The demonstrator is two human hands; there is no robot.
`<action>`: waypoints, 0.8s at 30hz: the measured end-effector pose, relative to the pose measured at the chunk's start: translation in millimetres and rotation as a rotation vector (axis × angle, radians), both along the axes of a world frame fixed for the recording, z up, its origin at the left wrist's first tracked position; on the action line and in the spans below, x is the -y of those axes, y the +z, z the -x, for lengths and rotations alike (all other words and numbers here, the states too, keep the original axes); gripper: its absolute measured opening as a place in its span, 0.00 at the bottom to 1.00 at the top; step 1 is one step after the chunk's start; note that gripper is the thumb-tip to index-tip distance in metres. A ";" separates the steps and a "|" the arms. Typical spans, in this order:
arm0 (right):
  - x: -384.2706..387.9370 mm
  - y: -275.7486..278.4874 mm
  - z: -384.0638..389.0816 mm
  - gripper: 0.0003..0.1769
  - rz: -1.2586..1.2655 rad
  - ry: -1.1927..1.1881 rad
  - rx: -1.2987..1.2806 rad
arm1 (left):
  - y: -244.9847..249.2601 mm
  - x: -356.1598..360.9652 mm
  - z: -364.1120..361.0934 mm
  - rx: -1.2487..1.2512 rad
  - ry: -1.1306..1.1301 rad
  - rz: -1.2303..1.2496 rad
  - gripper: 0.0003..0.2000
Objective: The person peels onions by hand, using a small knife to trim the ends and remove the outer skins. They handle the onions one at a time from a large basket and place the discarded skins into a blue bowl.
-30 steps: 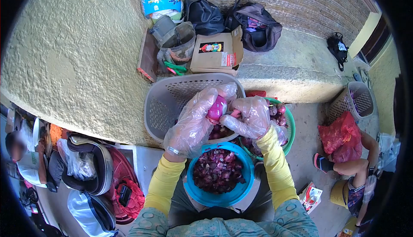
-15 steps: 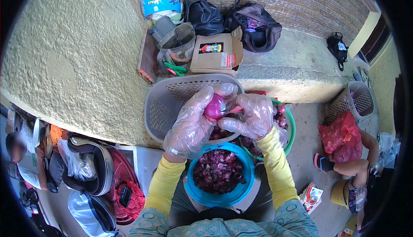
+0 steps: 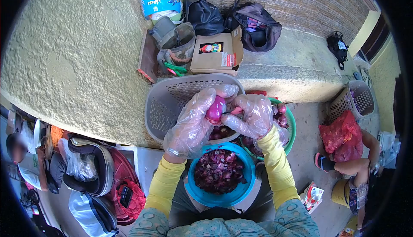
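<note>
From my feed: left hand (image 3: 191,127) has its fingers curled round a purple onion (image 3: 216,108), up beyond the blue basin (image 3: 221,201). Right hand (image 3: 257,114) fingers closed on a small pink item (image 3: 237,111), just beside the onion. Grey basket (image 3: 156,108) beyond basin, green basket (image 3: 292,127) beyond-right.

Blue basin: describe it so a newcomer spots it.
Find the large grey perforated plastic basket. Below it in view sits a round blue plastic basin of dark purple scraps, its blue rim setting it apart from the green plastic basket alongside.
</note>
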State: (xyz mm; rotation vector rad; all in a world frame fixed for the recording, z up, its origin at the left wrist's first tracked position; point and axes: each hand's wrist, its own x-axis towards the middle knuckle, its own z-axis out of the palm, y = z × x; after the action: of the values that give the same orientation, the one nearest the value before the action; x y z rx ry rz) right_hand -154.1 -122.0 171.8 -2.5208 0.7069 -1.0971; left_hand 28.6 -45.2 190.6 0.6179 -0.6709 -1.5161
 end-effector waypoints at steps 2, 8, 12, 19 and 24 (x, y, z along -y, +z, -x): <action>-1.2 3.3 -0.6 0.20 -0.031 0.019 0.028 | -1.2 0.0 0.8 0.000 0.001 -0.012 0.19; -2.7 7.0 -1.7 0.20 -0.020 0.020 0.048 | -0.8 1.5 2.8 0.039 0.018 0.004 0.19; -0.6 -3.5 -1.8 0.21 -0.049 0.035 0.076 | -3.6 1.7 0.1 0.041 0.002 0.019 0.20; -2.5 1.0 -2.6 0.25 0.050 0.046 0.061 | -5.5 4.4 1.3 0.006 0.033 0.011 0.20; 0.9 0.8 -2.1 0.24 0.090 -0.029 0.081 | -4.9 4.4 -0.4 -0.042 0.009 -0.011 0.20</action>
State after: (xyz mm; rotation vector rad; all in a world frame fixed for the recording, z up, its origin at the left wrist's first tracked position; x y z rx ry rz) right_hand -152.0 -122.9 172.6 -2.5312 0.6893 -1.2603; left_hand 29.0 -49.7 185.7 0.5955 -0.6270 -1.5216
